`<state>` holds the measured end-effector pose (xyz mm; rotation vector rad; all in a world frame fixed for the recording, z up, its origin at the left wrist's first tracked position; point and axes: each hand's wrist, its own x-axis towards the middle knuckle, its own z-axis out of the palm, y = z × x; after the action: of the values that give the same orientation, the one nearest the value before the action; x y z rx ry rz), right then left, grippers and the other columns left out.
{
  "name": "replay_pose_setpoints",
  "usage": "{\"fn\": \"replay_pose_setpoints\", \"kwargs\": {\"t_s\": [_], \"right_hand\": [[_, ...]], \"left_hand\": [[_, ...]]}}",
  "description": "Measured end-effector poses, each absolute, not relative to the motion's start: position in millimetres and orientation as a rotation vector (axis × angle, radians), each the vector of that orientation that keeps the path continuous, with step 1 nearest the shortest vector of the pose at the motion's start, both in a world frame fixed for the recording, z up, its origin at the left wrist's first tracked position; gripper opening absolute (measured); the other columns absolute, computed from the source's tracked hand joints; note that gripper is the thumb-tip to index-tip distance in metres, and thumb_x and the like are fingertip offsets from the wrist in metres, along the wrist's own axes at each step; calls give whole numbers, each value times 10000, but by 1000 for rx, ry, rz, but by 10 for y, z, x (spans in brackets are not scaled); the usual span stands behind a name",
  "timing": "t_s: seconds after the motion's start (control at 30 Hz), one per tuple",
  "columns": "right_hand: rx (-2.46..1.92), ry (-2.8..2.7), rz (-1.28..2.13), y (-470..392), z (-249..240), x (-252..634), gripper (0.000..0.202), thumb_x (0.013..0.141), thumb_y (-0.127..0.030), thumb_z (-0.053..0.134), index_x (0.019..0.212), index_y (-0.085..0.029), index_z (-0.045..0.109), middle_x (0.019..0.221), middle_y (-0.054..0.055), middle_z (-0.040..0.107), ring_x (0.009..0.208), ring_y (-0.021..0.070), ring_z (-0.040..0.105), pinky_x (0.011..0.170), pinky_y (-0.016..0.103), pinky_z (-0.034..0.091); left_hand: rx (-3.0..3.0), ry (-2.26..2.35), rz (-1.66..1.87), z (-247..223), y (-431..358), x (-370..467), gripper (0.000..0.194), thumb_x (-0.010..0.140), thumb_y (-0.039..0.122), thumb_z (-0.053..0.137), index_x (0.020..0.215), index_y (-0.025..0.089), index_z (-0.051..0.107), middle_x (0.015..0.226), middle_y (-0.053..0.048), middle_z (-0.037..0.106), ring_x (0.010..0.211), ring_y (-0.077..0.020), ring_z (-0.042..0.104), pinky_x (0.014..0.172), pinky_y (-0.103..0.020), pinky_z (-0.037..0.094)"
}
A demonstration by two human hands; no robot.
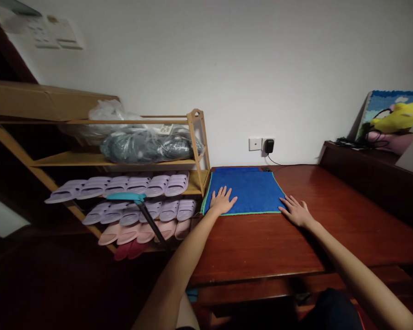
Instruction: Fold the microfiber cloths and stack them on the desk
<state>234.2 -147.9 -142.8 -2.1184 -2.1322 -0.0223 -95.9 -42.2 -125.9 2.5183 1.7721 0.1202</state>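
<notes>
A blue cloth (251, 188) with a green edge lies spread out on the reddish-brown wooden table (258, 247), near the wall. Flat on the cloth's front left part rests my left hand (222, 201), its fingers spread. My right hand (297, 211) lies at the front right corner, fingers stretched out, with the fingertips touching the cloth's edge and the palm over the wood. Neither hand grips anything. Behind the cloth's far edge shows a strip of darker blue material (236, 169).
Left of the table stands a wooden shoe rack (195, 151) with several purple slippers (147, 184), pink ones and a plastic-wrapped bundle (147, 144). A black adapter (269, 146) is plugged in at the wall, its cord running right. A yellow plush toy (397, 118) sits at the far right.
</notes>
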Motion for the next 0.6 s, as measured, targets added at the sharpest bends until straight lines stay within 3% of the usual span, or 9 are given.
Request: {"fn": "replay_pose_setpoints", "kwargs": {"t_s": [0.37, 0.6], "right_hand": [[-2116, -2115, -123, -2262, -1480, 2449, 651, 899, -642, 210, 1418, -286, 379, 1479, 60, 363, 1398, 268, 222, 1074, 559, 198], [-2116, -2023, -136, -2955, -1611, 2548, 607, 874, -658, 297, 1405, -373, 372, 1478, 9, 366, 1393, 273, 239, 1069, 572, 197]], "left_hand": [[2585, 1514, 71, -1149, -1088, -940, 752, 882, 697, 139, 1500, 268, 131, 1567, -45, 23, 1433, -297, 0, 1095, -611, 29], [2747, 1101, 12, -1005, -1781, -1100, 931, 747, 808, 382, 1493, 322, 112, 1567, -53, 12, 1413, -365, -68, 1064, -662, -12]]}}
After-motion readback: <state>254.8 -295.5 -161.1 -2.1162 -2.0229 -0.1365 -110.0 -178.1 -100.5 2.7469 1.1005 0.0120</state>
